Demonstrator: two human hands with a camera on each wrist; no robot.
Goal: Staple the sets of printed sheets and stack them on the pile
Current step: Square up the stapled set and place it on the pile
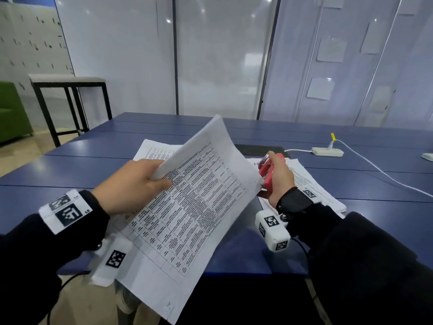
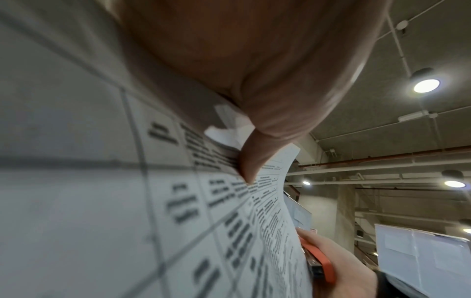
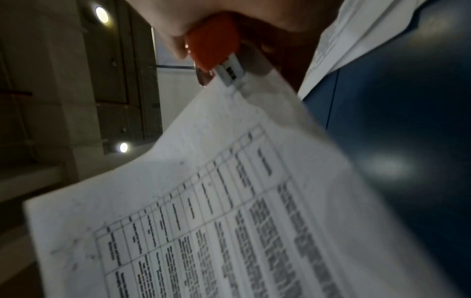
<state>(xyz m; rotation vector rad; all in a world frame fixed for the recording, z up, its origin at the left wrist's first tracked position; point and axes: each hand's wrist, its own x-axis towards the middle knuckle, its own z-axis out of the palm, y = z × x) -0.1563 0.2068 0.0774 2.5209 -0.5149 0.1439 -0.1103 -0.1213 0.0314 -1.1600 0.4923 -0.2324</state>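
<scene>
L hand (image 1: pixel 131 184): raised over counter (image 1: pixel 93 165), fingers pinching sheet set (image 1: pixel 187 207) edge | R hand (image 1: pixel 280 181): upright, fingers clamped on red stapler (image 1: pixel 267 171) at set's corner

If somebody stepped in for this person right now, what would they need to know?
Left hand holds a set of printed sheets up off the table.
Right hand grips the red stapler, its mouth at the set's corner.
Papers lie behind the set; a pile lies under the right hand.
Whether the staple is in cannot be told. Left: lay this set on the pile.
</scene>
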